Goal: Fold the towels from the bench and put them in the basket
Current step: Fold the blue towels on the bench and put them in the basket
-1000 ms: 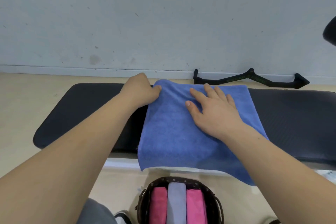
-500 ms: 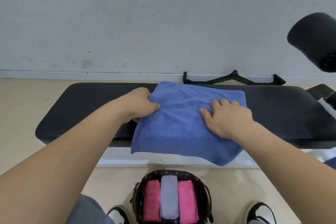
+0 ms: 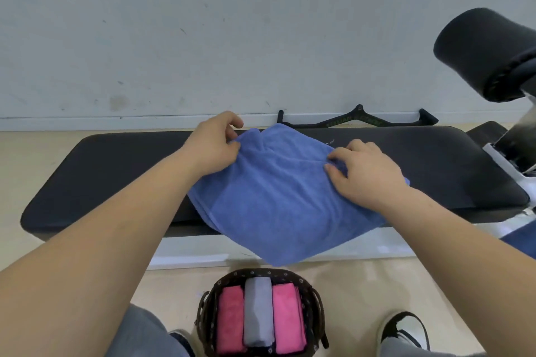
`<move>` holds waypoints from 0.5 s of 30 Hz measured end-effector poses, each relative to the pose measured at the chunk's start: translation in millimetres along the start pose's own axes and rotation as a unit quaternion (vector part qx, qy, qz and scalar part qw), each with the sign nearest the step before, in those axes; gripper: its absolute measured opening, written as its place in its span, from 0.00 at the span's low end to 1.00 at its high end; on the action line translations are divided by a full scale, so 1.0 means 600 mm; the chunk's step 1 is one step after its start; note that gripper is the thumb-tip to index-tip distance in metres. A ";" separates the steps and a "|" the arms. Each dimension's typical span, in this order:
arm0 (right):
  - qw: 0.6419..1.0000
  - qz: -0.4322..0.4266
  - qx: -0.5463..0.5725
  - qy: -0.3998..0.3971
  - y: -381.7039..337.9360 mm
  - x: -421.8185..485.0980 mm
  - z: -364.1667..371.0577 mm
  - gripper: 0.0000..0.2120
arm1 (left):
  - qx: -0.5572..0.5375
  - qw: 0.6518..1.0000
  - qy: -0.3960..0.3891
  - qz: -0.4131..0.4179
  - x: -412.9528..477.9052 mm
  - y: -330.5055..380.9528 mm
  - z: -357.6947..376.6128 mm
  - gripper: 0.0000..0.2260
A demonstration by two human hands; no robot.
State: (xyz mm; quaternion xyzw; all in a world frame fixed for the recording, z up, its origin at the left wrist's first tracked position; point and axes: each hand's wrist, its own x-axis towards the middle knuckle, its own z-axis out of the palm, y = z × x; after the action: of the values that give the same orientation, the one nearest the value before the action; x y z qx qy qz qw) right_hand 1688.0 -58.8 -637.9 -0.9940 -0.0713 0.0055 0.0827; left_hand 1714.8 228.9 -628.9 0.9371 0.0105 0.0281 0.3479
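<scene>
Blue towel (image 3: 278, 197) is lying on the bench (image 3: 116, 171), with its near corner hanging off the bench's front edge. Left hand (image 3: 213, 148) pinches the far-left corner, and right hand (image 3: 365, 174) has its fingers curled into the right side, so both are gripping cloth. Basket (image 3: 261, 272) sits on the floor in front of the bench, with pink and grey folded towels (image 3: 257, 310) inside.

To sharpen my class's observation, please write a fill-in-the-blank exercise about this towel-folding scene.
1. The left hand and right hand grip a ____ towel on the bench.
2. The basket holds ____ folded towels.
3. The middle towel in the basket is ____.
4. The bench's pad is ____.

Missing words: blue; three; grey; black.
</scene>
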 end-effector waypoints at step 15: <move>0.995 0.083 0.023 0.042 -0.021 0.040 -0.033 0.11 | 0.041 0.998 -0.012 -0.038 -0.003 -0.042 -0.031 0.07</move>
State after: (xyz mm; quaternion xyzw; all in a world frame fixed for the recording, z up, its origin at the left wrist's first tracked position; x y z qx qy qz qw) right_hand 1710.5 -46.1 -616.4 -0.9936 0.0154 -0.0276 0.1081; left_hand 1712.2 260.0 -631.7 0.9496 0.0425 0.0029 0.3104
